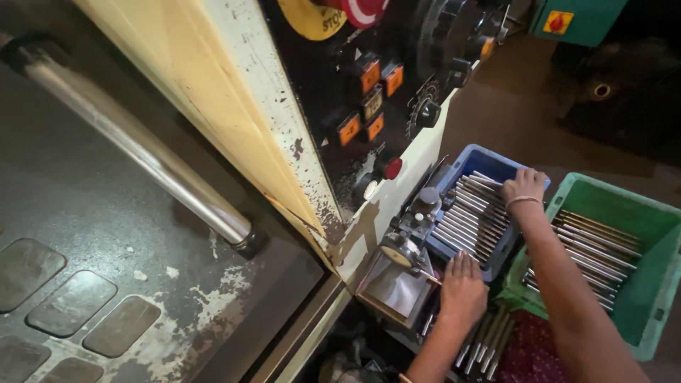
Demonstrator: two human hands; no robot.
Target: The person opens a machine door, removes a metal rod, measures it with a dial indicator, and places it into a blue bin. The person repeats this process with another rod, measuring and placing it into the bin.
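Head view: The left hand point(462, 287) lies flat, fingers together, on the near end of the metal rods point(472, 216) in the blue bin point(489, 162), beside a dial gauge point(401, 250); its grip pinches nothing. The right hand point(523, 186) rests on the far end of the same rods; whether its fingers close on one cannot be told. A green bin point(656, 284) just beside holds more rods. Loose rods point(486, 344) lie below the left wrist. Judged progress: sorting is partly done, both bins being stocked.

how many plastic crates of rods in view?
2. A blue crate under the right hand, beside the machine; a green crate further right. Others may be hidden.
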